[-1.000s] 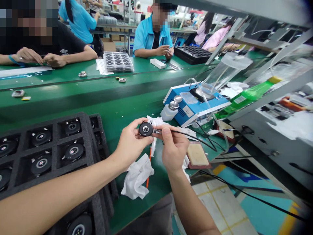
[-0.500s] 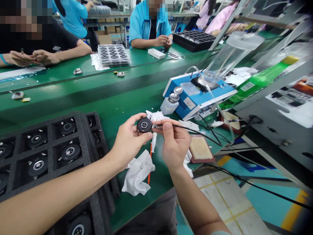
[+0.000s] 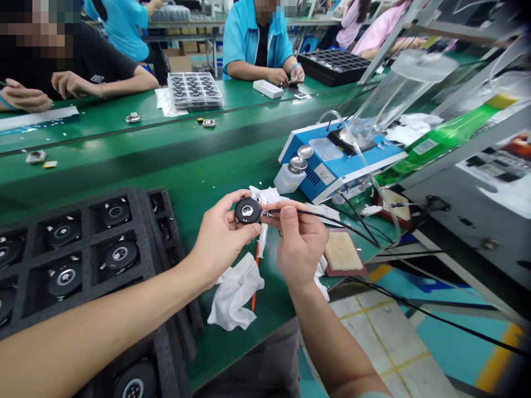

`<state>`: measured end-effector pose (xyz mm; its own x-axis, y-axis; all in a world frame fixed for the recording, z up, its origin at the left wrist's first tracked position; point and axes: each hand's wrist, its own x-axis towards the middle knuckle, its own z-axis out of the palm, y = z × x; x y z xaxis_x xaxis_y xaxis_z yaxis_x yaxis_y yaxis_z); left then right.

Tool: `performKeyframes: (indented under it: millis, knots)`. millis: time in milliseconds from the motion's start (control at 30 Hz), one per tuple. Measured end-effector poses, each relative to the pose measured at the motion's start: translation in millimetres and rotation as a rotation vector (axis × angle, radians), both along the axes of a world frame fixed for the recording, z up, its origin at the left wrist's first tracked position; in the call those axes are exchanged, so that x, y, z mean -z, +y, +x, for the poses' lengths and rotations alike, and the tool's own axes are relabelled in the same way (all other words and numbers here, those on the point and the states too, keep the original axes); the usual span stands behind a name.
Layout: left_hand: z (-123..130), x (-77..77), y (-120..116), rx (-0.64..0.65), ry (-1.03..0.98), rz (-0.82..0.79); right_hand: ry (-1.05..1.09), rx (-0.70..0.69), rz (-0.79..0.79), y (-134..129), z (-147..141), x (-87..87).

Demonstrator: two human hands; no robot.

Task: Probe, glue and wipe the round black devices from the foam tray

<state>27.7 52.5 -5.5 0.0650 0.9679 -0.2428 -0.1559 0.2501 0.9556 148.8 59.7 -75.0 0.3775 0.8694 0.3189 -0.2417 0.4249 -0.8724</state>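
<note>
My left hand (image 3: 222, 237) pinches a round black watch body (image 3: 248, 210) by its rim, its sensor side turned up toward me. In my right hand (image 3: 301, 243) is a thin metal-tipped tool (image 3: 270, 211) with black cables trailing off to the right. Its tip meets the watch body's right edge; whether it touches or only lies close, I cannot tell. Below the hands lie a crumpled white cloth (image 3: 234, 296) and an orange stick (image 3: 254, 284) next to a white syringe-like piece (image 3: 262, 240).
A black foam tray (image 3: 88, 243) with several similar watch bodies fills the left. Beyond my hands stand a white pump bottle (image 3: 290, 177) and a blue machine (image 3: 338, 160) with a tilted clear cylinder. A framed sponge pad (image 3: 343, 251) lies right. Co-workers sit across the bench.
Both my hands keep their hold, and the view has shifted slightly. A bright patch now shows on the watch's sensor centre. Across the bench, a co-worker's hands at the left have moved apart.
</note>
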Motion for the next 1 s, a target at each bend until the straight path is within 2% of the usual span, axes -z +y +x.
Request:
performKeyframes:
  millis: [633, 1000]
  knots:
    - [-0.6, 3.9, 2.3, -0.004, -0.003, 0.053, -0.060, 0.012, 0.008, -0.4, 1.1, 0.9]
    - [-1.3, 4.7, 1.9, -0.039, -0.011, 0.016, -0.057, -0.015, 0.013, -1.1, 1.1, -0.2]
